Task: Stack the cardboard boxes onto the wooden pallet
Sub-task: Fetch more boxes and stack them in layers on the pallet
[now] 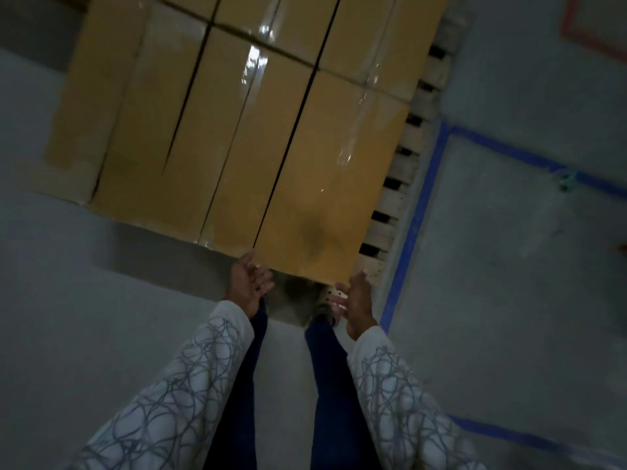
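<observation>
Several tan cardboard boxes, sealed with shiny clear tape, lie side by side on the wooden pallet (405, 179), whose slats show along their right side. The nearest right-hand box (317, 178) has a dark smudge near its front edge. My left hand (250, 284) is at that box's near left corner, thumb tip against the edge and fingers loosely curled around nothing. My right hand (355, 300) is just below the near right corner with relaxed fingers, and holds nothing. The middle box (230, 147) and a left box (135, 130) sit beside it.
Grey concrete floor surrounds the stack. Blue tape lines (414, 215) run along the pallet's right side and across the floor at right. A red tape outline (573, 30) is at the top right. My legs and a shoe (322, 308) stand close to the stack's front.
</observation>
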